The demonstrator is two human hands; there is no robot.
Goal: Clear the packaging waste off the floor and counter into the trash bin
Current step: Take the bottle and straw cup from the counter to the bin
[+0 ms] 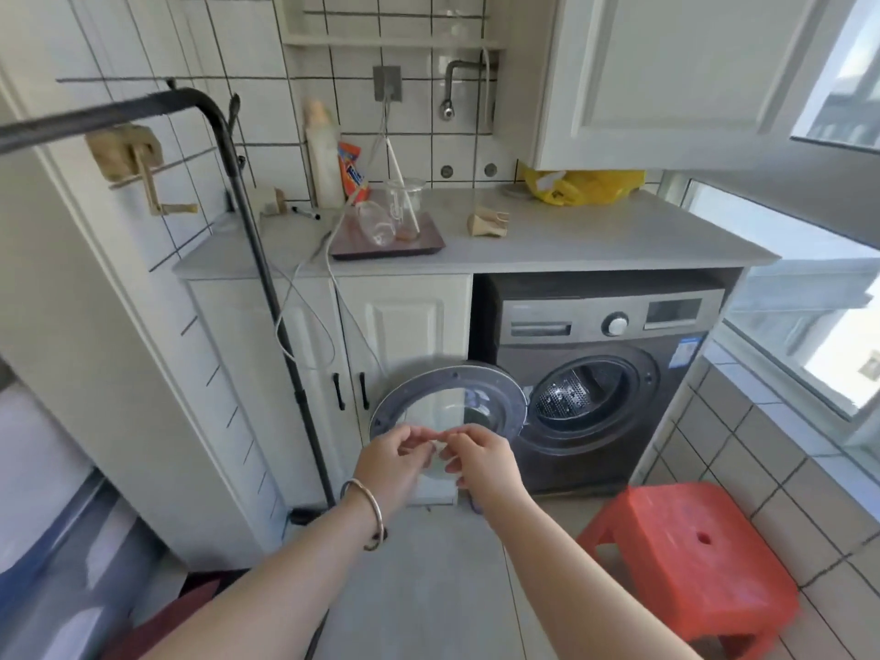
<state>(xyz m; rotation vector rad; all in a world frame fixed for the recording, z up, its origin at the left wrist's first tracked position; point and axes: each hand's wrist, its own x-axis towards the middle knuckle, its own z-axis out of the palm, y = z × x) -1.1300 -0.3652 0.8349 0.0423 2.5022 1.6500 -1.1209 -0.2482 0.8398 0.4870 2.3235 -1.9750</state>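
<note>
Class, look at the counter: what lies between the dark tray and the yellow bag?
In the head view, one thing: a crumpled piece of brown cardboard packaging lies on the counter between the dark tray and the yellow bag, touching neither.

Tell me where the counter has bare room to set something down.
Free: the counter front right, between the cardboard scrap and the yellow bag, above the washing machine. Crowded: the left, around the tray with glassware, the detergent bottle and trailing cables.

No lettering is legible (the orange packet blurs).
</note>
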